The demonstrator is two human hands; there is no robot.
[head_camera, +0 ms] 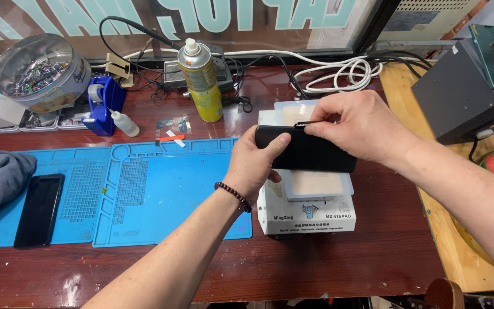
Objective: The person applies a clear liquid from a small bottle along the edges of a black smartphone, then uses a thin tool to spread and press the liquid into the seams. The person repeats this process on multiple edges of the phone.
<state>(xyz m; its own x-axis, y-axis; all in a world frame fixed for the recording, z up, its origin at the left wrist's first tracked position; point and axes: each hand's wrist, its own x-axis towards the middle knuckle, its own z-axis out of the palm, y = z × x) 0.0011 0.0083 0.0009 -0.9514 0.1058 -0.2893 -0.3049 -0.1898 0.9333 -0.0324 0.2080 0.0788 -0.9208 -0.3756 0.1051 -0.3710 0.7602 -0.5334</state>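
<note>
one head-worn camera looks down and forward, close over the wooden bench (327,269), toward its far window edge.

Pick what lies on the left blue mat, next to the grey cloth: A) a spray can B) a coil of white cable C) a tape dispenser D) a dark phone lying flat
D: a dark phone lies flat on the left blue mat, just right of the grey cloth. The spray can, tape dispenser and white cable all sit farther back on the wooden bench, off the mat.
</note>
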